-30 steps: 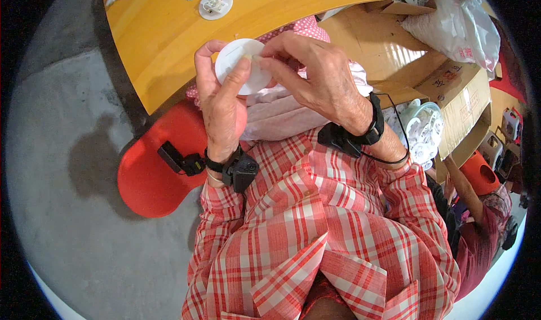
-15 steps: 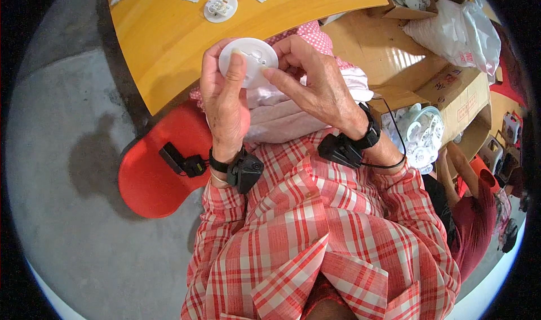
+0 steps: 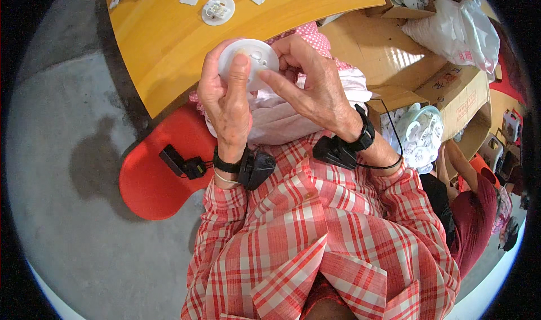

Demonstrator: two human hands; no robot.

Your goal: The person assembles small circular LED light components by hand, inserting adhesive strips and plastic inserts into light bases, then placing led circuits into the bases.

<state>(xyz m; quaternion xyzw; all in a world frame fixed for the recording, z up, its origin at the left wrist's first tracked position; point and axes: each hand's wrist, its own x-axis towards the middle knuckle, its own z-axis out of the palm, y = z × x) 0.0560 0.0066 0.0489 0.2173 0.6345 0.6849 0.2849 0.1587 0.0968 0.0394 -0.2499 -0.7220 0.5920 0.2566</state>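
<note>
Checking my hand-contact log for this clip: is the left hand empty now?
No, the left hand holds a round white disc, its thumb over the face.

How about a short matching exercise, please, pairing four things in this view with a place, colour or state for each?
Things:
1. Left hand
2. Table
3. Seat
4. Plastic bag

Place, colour or state:
A. Red
B. In the upper right of the view
C. Gripping a white disc
D. Yellow

Right pairs: 1-C, 2-D, 3-A, 4-B.
</note>
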